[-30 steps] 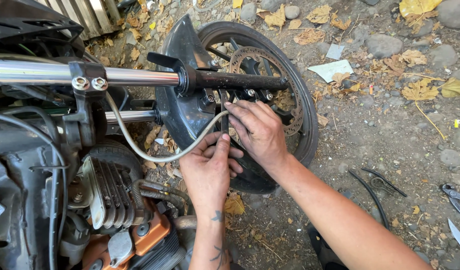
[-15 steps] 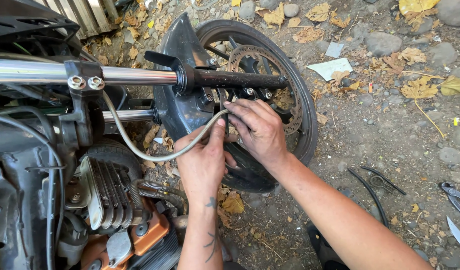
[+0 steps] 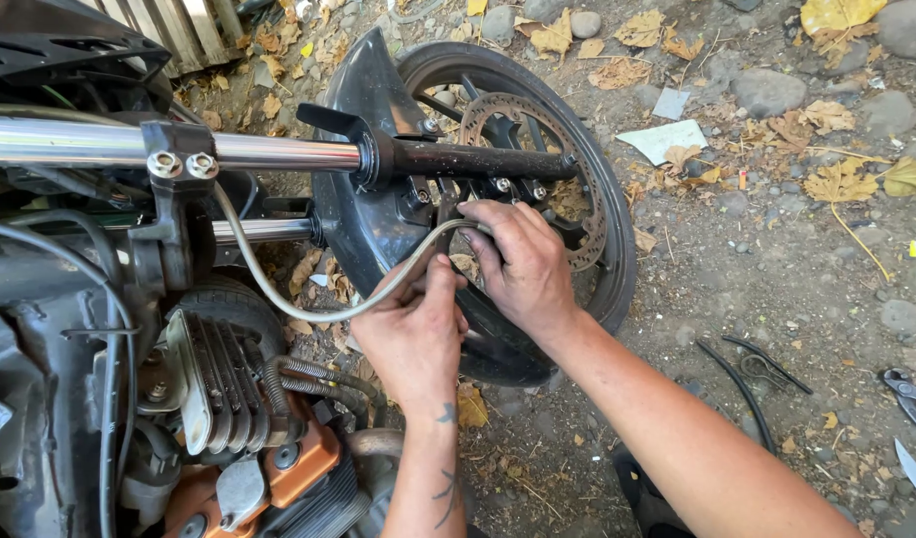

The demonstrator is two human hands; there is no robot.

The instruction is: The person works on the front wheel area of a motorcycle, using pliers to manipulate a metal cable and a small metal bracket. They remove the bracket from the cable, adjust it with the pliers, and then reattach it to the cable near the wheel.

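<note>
A motorcycle's front wheel (image 3: 606,199) with a black tyre and drilled brake disc (image 3: 578,214) stands beside the chrome and black fork leg (image 3: 279,151). A grey brake hose (image 3: 279,299) loops from the fork clamp to the wheel hub. My left hand (image 3: 413,334) grips that hose near the spokes, fingers pinched around it. My right hand (image 3: 523,264) rests over the hub just below the fork's lower end, fingers curled onto the hose end and the caliper area, which it hides.
Black front fender (image 3: 363,214) curves left of the wheel. Engine fins (image 3: 214,384) and orange engine parts (image 3: 299,468) lie lower left. Pliers (image 3: 912,399) and black cable pieces (image 3: 752,374) lie on the gravel at right, among stones, dry leaves and a paper scrap (image 3: 675,139).
My left hand has slid a little up and right along the hose toward the hub. My right hand has stayed over the hub, fingers shifting slightly.
</note>
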